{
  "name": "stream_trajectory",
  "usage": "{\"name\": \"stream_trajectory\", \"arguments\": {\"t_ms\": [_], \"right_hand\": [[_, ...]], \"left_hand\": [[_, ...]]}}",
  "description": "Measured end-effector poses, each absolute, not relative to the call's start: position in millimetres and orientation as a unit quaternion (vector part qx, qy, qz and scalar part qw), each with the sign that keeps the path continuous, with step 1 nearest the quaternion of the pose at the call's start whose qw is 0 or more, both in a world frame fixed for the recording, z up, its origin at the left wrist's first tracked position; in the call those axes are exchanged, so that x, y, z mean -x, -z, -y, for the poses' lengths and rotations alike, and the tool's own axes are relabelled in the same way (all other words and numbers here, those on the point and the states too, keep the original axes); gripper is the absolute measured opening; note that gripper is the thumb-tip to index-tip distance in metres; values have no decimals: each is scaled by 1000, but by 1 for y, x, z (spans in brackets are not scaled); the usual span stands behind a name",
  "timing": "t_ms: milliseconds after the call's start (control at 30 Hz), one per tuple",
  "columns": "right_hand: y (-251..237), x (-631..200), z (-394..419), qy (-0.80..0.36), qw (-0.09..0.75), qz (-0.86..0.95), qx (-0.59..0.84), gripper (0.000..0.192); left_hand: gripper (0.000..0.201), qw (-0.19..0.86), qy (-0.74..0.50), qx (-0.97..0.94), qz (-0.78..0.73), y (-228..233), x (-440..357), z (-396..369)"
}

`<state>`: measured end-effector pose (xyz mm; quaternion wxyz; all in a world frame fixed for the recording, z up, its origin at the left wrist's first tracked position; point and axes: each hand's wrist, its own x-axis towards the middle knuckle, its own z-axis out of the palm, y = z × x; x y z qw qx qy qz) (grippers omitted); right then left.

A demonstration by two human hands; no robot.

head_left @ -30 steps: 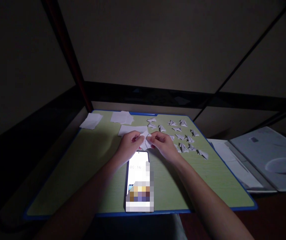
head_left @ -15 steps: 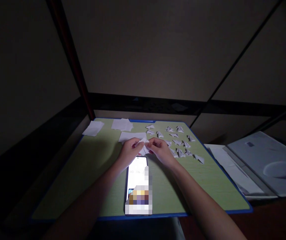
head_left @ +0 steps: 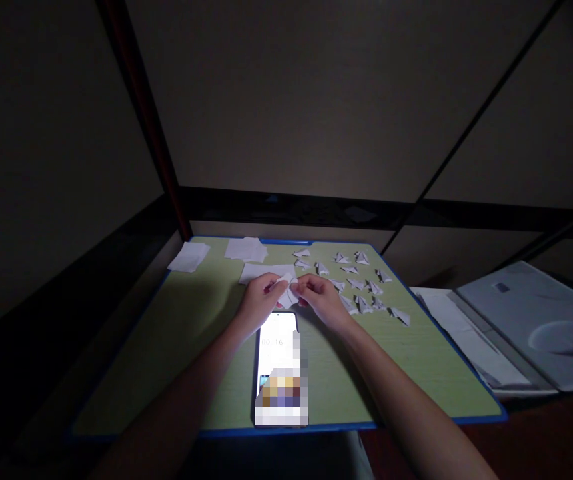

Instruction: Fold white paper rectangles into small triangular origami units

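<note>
A small folded piece of white paper (head_left: pixel 287 298) is held between both hands, above the top end of a lit phone. My left hand (head_left: pixel 262 297) pinches its left side, thumb on top. On its right side my right hand (head_left: pixel 319 297) grips with thumb and fingers closed. Creases show on the paper's face, but its far part is partly covered by the fingers. Just behind the hands lies a white sheet (head_left: pixel 261 272), partly hidden. To the right of my right hand, several small folded paper planes (head_left: pixel 363 305) rest on the table.
The phone (head_left: pixel 279 353) lies on the green, blue-edged table (head_left: pixel 166 373), showing a timer. Two stacks of white paper, one at the far left (head_left: pixel 189 257) and one at the back (head_left: pixel 246 249), lie on it. Right of the table sits an open box (head_left: pixel 531 327) with papers.
Both hands stay in nearly the same place, still holding the paper, which is tilted slightly differently between the fingers. The camera view has shifted a little.
</note>
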<state>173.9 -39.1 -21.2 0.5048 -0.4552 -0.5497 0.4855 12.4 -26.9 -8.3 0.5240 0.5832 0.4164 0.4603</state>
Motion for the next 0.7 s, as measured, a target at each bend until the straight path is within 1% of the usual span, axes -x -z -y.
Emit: {"name": "stream_trajectory", "arguments": {"t_ms": [333, 700], "right_hand": [[16, -171, 41, -475, 518, 541, 463, 37], [18, -171, 40, -487, 521, 530, 460, 35]], "left_hand": [[26, 547, -445, -583, -402, 9, -12, 29], [27, 536, -449, -581, -417, 10, -13, 28]]}}
